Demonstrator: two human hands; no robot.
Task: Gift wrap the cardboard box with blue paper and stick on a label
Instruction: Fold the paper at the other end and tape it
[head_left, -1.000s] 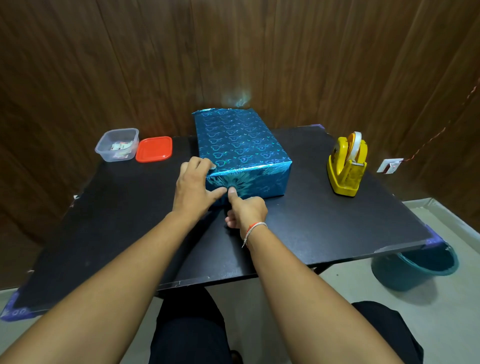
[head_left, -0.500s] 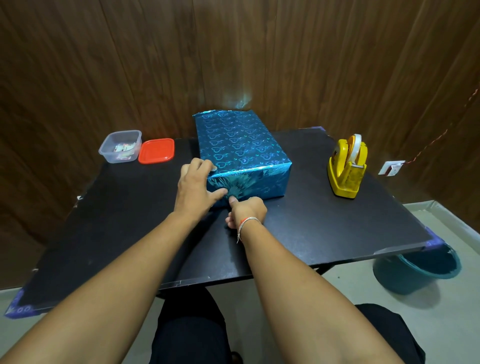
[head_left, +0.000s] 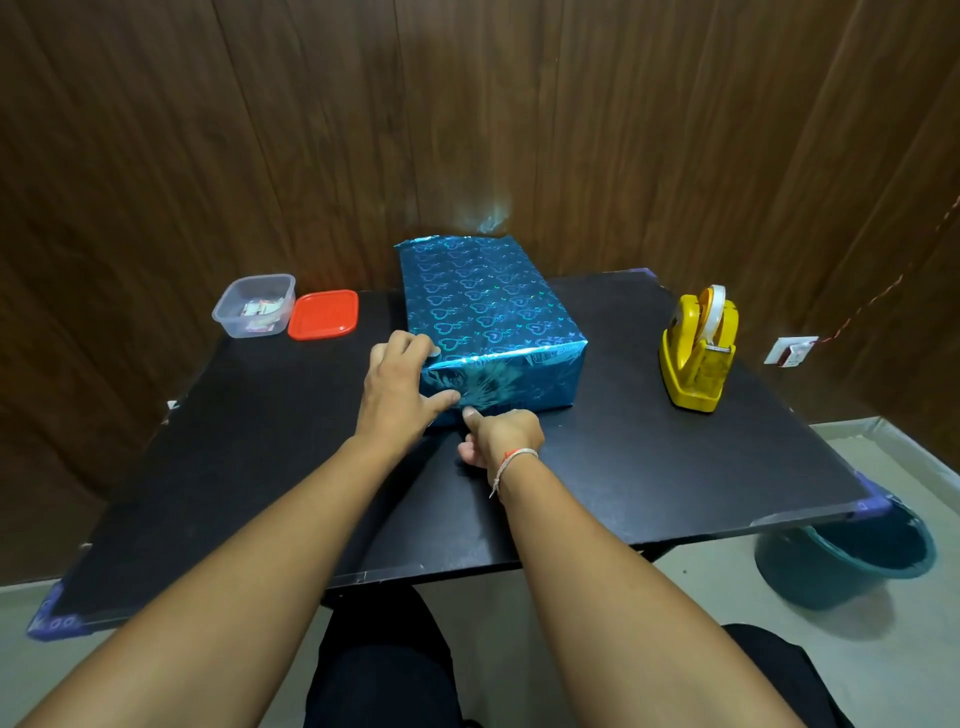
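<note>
Box flap smoothed at six o'clock.
Left grip clasped the corner, steadying; right grip, forefinger out, pressed it flat.

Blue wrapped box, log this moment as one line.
step: pressing wrapped end | left hand: grips box near corner | right hand: presses near face | tape dispenser: untouched, right of box | label: none seen

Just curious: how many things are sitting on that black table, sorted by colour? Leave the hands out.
Blue: 1, the wrapped box
Red: 1, the lid
Yellow: 1, the tape dispenser
Clear: 1, the tub
Total: 4
</note>
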